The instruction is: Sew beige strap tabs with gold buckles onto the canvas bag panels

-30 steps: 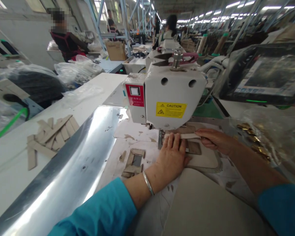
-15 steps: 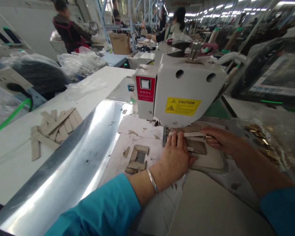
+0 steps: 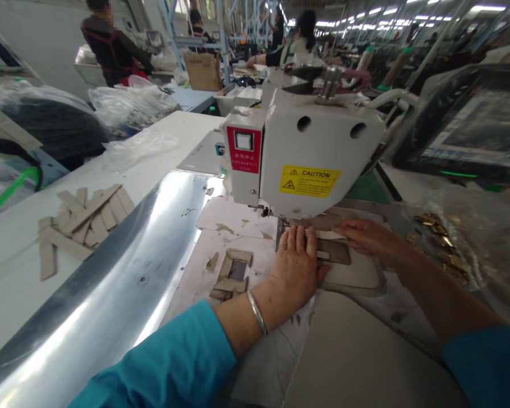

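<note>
My left hand lies palm down, fingers stretched forward, pressing on a pale strip and the metal clamp frame just below the head of a sewing machine. The fingers of my right hand are pinched on the right end of the pale strip, to the right of my left hand. Under both hands is a beige panel with a rounded corner. A larger smooth beige piece spreads toward me. The strip's left end is hidden behind my left fingers.
Several beige strips lie piled on the white table, left of a shiny metal plate. Gold-coloured metal parts lie in clear plastic at right, below a screen. People stand farther back.
The camera view has shifted slightly, so the scene sits a little farther left. My right fingers now hold the strip nearer my left hand; the small metal-looking tool by them no longer shows.
</note>
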`<state>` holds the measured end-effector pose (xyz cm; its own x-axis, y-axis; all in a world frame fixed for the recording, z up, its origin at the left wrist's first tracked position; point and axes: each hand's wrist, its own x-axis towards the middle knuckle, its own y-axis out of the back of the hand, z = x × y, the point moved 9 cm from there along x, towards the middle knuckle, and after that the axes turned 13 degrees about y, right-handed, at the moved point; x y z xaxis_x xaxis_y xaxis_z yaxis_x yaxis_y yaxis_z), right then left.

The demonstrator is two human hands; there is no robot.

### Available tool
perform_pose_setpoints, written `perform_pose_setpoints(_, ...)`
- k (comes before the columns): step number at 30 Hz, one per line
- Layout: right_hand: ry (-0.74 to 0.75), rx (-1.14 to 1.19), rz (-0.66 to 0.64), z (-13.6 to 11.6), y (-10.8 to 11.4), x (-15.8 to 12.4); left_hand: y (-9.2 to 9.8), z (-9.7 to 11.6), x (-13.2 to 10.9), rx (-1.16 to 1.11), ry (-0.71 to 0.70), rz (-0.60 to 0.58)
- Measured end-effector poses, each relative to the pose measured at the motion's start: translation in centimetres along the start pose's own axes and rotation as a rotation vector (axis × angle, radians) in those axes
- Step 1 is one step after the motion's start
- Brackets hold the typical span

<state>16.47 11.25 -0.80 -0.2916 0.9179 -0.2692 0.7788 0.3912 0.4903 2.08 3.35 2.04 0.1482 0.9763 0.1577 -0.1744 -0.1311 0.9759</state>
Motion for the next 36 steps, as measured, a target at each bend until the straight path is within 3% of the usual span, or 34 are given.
perform_pose_setpoints(7, 0.012, -0.079, 0.089, 0.0, 1.3, -0.1, -0.2, -0.1, 1.1, -0.063, -0.114, -0.091)
perform_pose_setpoints(13, -0.034, -0.296, -0.009, 0.1, 2.2, 0.0, -0.6, 1.6, 2.1, -0.084, -0.295, -0.146)
perform_pose_setpoints(18, -0.062, -0.268, -0.121, 0.0, 2.1, 0.4, -0.7, 1.8, 2.3, -0.104, -0.321, -0.108)
perform_pose_setpoints(25, -0.129, -0.228, -0.025, -0.1, 1.6, -0.4, -0.7, 1.8, 2.2, -0.094, -0.328, -0.069)
perform_pose_setpoints(30, 0.165, -0.637, 0.169, -4.0, 3.2, -0.7, -0.6, 1.8, 2.2, -0.092, -0.332, -0.075)
perform_pose_setpoints(32, 0.207, -0.563, 0.215, -4.6, 3.4, -1.0, -0.6, 1.8, 2.2, -0.096, -0.333, -0.069)
perform_pose_setpoints(36, -0.004, 0.058, 0.208, -1.5, 2.5, -1.5, -0.8, 1.7, 2.3, -0.103, -0.329, -0.076)
